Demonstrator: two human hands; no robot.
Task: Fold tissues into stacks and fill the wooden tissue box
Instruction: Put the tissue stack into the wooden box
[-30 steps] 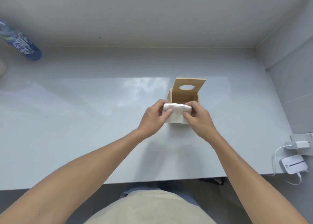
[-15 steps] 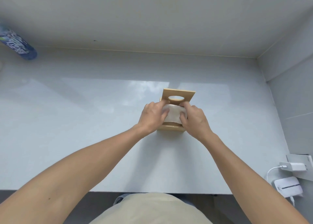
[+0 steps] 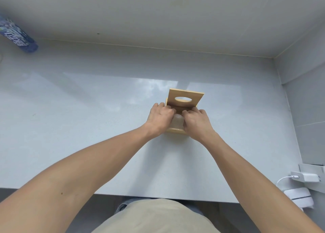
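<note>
A wooden tissue box (image 3: 175,131) stands on the grey counter, its lid (image 3: 185,101) with an oval hole tilted up at the back. A white stack of folded tissues (image 3: 178,122) sits inside the box opening, only a strip of it showing between my hands. My left hand (image 3: 160,118) covers the left side of the box, fingers curled down onto the tissues. My right hand (image 3: 197,122) covers the right side, fingers pressed onto the stack too. Both hands' fingertips reach inside the box, under the lid.
A blue patterned bottle (image 3: 17,37) lies at the far left near the back wall. A white charger with a cable (image 3: 305,177) and a white device (image 3: 297,198) sit at the right, off the counter's edge. Walls close the back and right sides.
The tissue stack went from held in front of the box to down inside it. Both hands moved forward and lower into the opening.
</note>
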